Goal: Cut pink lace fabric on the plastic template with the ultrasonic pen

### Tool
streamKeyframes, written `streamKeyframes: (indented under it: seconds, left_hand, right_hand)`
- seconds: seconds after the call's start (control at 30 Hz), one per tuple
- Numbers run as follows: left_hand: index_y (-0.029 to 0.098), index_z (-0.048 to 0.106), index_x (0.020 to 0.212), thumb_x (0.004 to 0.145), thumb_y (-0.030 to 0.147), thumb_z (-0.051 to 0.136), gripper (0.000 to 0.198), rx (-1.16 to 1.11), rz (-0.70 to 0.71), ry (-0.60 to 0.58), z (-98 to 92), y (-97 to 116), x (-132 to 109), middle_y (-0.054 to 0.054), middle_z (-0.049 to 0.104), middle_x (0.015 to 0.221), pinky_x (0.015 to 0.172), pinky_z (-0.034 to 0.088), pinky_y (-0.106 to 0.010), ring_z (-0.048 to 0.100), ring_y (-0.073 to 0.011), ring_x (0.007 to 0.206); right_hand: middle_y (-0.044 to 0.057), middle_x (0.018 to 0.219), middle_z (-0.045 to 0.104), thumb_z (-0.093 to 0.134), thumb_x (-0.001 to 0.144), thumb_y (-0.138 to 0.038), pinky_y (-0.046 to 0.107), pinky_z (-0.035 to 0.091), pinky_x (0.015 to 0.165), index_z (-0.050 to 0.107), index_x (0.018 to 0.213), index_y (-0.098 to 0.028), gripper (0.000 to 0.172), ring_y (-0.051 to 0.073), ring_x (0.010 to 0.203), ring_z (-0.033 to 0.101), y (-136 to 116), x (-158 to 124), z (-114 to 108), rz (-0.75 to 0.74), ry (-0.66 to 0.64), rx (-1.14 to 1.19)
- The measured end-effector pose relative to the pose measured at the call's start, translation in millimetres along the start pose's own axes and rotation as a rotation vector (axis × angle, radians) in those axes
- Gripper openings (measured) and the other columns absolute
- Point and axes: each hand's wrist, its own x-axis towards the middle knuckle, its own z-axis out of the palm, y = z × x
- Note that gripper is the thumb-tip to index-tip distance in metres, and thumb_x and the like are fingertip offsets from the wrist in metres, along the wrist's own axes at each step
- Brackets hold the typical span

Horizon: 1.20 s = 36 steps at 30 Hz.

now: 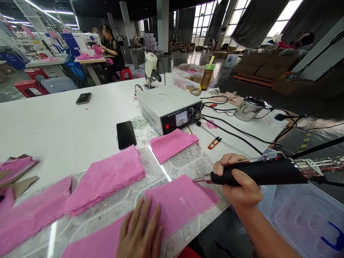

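Observation:
My left hand (139, 233) lies flat, fingers stretched out, on a pink lace fabric piece (180, 202) at the near edge of the white table (61, 122). My right hand (239, 179) grips a black handheld cutting tool (258, 172) whose metal tip points left, just above the fabric's right edge. A stack of pink lace (107, 177) lies to the left, and a folded pink piece (172, 143) sits further back. A clear glass sheet (185, 159) lies under the fabric.
A white control box (169, 107) stands mid-table with cables running right. Two black phones (125, 134) (84, 98), orange snips (214, 142), a metal pot (248, 107) and a bottle (207, 76) lie around. A clear plastic bin (303, 218) sits at right. A person works far back left.

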Motion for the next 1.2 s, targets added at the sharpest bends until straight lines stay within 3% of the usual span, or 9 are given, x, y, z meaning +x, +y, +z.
streamKeyframes:
  seconds: [0.4, 0.77, 1.2]
  left_hand:
    - [0.019, 0.034, 0.152, 0.095, 0.023, 0.051, 0.06, 0.038, 0.014, -0.01, 5.6, -4.4, -2.7, -0.012, 0.051, 0.146, 0.101, 0.038, -0.04, 0.045, -0.0302, 0.136]
    - [0.02, 0.032, 0.154, 0.094, 0.023, 0.052, 0.062, 0.011, 0.009, -0.008, 3.9, -5.5, -3.9, -0.011, 0.049, 0.147, 0.101, 0.038, -0.04, 0.044, -0.0299, 0.137]
    - [0.02, 0.032, 0.153, 0.095, 0.024, 0.052, 0.062, 0.022, 0.024, -0.01, 5.9, -7.1, -2.8, -0.012, 0.05, 0.147, 0.1, 0.04, -0.041, 0.046, -0.0314, 0.135]
  right_hand:
    - [-0.001, 0.076, 0.055, 0.066, 0.07, -0.029, 0.03, 0.047, 0.051, 0.064, 0.078, -0.021, 0.011, 0.013, 0.053, 0.058, -3.6, 2.5, 4.1, 0.0, -0.001, -0.029]
    - [0.0, 0.076, 0.056, 0.068, 0.07, -0.025, 0.029, 0.045, 0.048, 0.067, 0.08, -0.019, 0.012, 0.012, 0.052, 0.056, -27.5, -3.4, -26.5, 0.029, 0.041, 0.008]
    - [0.0, 0.077, 0.056, 0.069, 0.073, -0.029, 0.03, 0.045, 0.048, 0.066, 0.081, -0.02, 0.013, 0.012, 0.052, 0.055, -20.9, -6.5, -19.8, 0.011, 0.005, -0.002]
